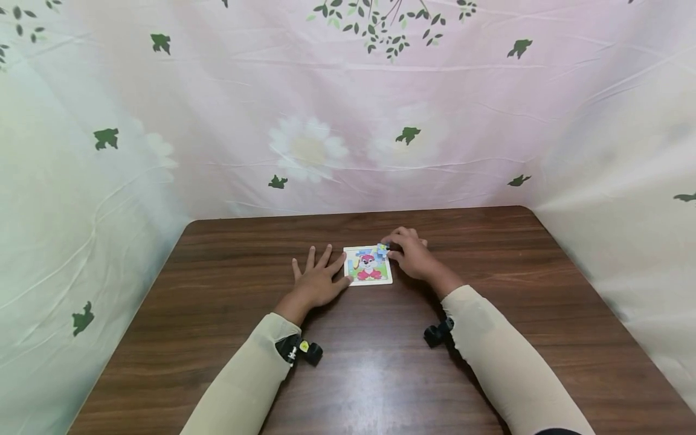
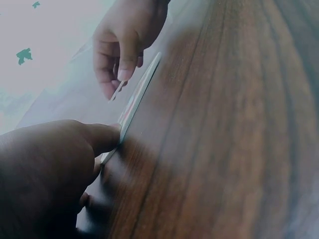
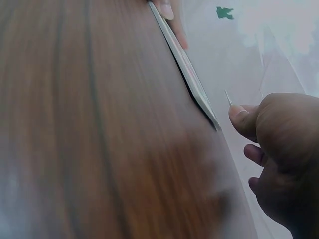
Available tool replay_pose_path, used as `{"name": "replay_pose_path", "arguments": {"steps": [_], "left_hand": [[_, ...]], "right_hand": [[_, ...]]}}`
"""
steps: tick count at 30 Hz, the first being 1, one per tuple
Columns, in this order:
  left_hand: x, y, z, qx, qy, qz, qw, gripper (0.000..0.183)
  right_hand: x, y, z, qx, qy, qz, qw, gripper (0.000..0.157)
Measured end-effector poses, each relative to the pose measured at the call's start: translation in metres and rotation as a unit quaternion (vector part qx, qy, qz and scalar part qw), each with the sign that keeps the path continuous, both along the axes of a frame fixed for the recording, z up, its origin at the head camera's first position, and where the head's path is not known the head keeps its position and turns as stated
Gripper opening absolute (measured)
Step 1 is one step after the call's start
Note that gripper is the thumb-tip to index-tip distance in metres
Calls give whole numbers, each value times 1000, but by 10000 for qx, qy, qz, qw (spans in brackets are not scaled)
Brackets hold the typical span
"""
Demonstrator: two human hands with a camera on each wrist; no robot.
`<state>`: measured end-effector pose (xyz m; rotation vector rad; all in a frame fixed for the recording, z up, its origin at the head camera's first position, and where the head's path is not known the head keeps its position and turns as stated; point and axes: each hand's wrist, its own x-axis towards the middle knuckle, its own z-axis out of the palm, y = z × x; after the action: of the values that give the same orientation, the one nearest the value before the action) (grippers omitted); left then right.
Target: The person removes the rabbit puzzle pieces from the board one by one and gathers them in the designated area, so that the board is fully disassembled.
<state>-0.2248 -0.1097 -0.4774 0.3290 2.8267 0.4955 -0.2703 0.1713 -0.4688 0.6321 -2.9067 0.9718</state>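
Observation:
A small square jigsaw puzzle board (image 1: 368, 282) with a pink cartoon animal lies on the table in front of me. My left hand (image 1: 318, 283) rests at its left side, fingers spread, thumb and fingertips touching the frame's edge. In the left wrist view, the left thumb (image 2: 105, 138) presses the board's rim. Over the board's upper right corner, my right hand (image 1: 412, 254) pinches a light blue puzzle piece (image 1: 382, 249) between thumb and finger. The right wrist view shows the thin edge of that piece (image 3: 228, 97) at the thumb tip, raised above the board.
The brown wooden table (image 1: 217, 338) extends around both arms. A patterned cloth (image 1: 353, 151) hangs behind it and at both sides. Each wrist carries a black camera, such as the left one (image 1: 311, 353).

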Motion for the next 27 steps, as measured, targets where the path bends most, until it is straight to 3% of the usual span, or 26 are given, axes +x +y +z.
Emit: {"name": "replay_pose_path", "arguments": {"steps": [11, 27], "left_hand": [[1, 0, 2, 30, 73, -6, 10000, 72], [2, -2, 1, 176, 76, 0, 9998, 73]], "right_hand": [[-1, 25, -2, -49, -318, -87, 9994, 27], [-3, 30, -6, 112, -489, -100, 9987, 31]]}}
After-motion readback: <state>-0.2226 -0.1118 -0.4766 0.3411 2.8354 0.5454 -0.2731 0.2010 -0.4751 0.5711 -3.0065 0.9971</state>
